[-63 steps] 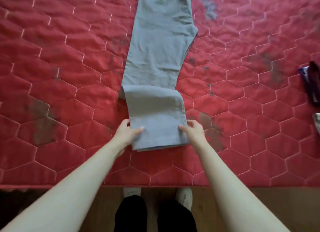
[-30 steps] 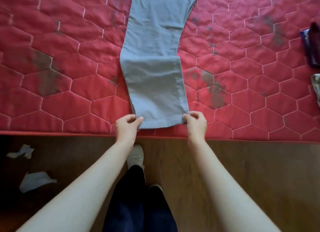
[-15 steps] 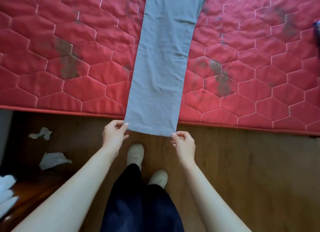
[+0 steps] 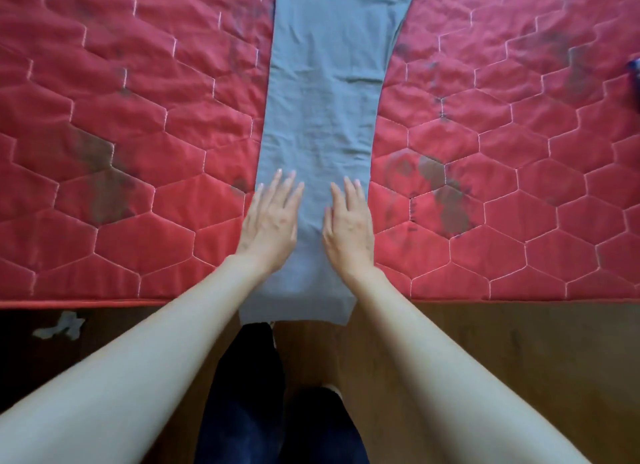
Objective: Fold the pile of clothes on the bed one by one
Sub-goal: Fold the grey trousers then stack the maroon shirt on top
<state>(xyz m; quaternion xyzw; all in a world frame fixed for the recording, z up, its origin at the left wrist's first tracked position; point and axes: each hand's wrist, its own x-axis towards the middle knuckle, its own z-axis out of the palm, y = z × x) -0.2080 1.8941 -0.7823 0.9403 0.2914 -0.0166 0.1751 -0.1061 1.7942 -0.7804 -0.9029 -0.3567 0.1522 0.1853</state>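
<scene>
Grey trousers [image 4: 329, 100], folded lengthwise, lie stretched out flat on the red quilted bed [image 4: 138, 152]. Their hem end hangs a little over the bed's near edge. My left hand [image 4: 272, 221] lies flat with straight fingers on the left side of the trouser leg. My right hand [image 4: 348, 224] lies flat the same way on the right side. Both press on the cloth and hold nothing. The waist end runs out of the top of the frame.
Dark stains mark the bed cover. A bit of dark clothing [image 4: 635, 72] shows at the right edge. Scraps of white paper [image 4: 60, 325] lie on the wooden floor [image 4: 502, 359] at the left. My legs in dark trousers stand at the bed's edge.
The folded-up leg end was unfolded and pulled back over the bed's edge. Both hands have let go of the hem and moved forward to lie flat on the leg.
</scene>
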